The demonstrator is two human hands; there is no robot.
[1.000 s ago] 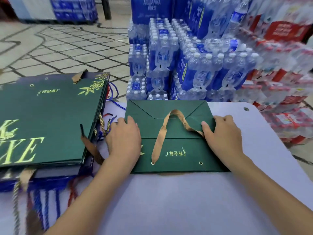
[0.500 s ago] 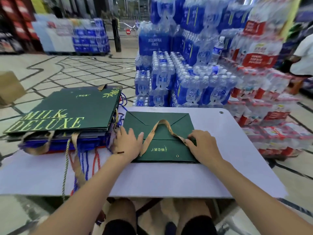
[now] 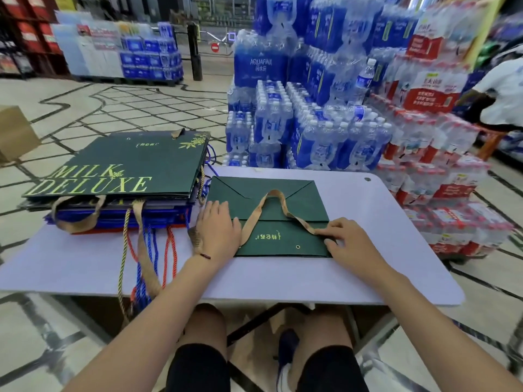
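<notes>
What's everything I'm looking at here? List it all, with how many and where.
paper bag: one, dark green, folded flat mid-table
ribbon handle: one, tan, looped over that bag
bag stack: one pile, green on top, blue below, table's left
rope handles: several, blue, red, gold, hanging off the table's front
table: one, white, before the person
water packs: many, blue labels, stacked behind the table
red-labelled packs: many, right of those
cardboard box: one, brown, floor at far left
bystander: one, white shirt, far right
left hand: one, flat on the bag's left edge
right hand: one, fingertips at the ribbon's right end
knees: two, black shorts, under the table
</notes>
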